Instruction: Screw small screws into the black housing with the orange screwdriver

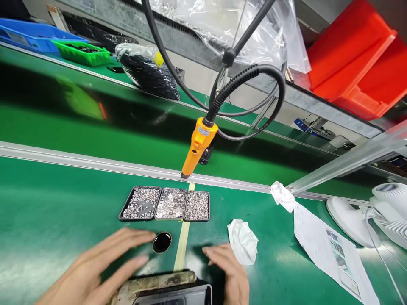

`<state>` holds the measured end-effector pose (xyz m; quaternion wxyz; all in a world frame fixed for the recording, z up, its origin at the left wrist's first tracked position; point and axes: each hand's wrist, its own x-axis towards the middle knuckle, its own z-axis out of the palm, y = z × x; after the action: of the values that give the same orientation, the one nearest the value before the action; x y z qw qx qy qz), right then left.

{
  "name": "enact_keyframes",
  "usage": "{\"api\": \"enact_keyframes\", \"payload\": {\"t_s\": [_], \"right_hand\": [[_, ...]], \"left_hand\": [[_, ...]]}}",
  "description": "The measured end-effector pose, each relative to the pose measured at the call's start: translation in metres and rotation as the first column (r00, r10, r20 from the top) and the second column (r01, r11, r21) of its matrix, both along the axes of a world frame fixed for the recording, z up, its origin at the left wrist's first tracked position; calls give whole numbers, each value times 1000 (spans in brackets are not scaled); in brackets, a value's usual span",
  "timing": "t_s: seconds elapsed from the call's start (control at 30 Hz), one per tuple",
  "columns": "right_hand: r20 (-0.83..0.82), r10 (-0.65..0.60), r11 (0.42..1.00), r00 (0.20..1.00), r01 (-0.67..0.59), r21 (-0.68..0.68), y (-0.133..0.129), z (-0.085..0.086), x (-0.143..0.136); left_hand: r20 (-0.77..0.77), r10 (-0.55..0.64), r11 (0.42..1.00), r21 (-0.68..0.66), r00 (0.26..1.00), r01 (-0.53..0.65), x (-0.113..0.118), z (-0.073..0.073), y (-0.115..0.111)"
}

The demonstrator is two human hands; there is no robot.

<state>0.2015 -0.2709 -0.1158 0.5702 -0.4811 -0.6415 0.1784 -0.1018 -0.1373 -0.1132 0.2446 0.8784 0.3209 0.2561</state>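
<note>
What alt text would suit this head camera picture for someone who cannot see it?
Two bare hands, left hand and right hand, hover open over a dark fixture on a green workbench. Beyond them lie three trays of small metal parts, a hanging orange screwdriver and a crumpled white cloth.

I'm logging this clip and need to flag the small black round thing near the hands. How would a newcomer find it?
Start at the orange screwdriver hanging over the green table, then drop to the three trays of small metal parts. Just below the middle tray, beside the pale tape strip, lies the glossy black disc, off the left hand fingertips: the only dark round piece there.
</note>
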Motion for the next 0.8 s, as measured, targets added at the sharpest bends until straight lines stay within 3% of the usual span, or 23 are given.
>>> {"api": "enact_keyframes", "payload": {"t_s": [0.1,0.27,0.43,0.8], "right_hand": [[-195,-94,968,976,44,-246,-2,-1,5],[-383,-160,935,910,16,-353,3,-10,0],[-372,-152,933,916,9,-360,5,-14,-2],[-333,-188,922,924,49,-385,9,-14,-3]], "left_hand": [[-69,-56,993,95,996,62,30,15,43],[-164,-34,991,122,986,55,78,18,82],[-243,-16,993,110,970,44,93,14,90],[-205,-25,999,39,978,34,93,17,91]]}}
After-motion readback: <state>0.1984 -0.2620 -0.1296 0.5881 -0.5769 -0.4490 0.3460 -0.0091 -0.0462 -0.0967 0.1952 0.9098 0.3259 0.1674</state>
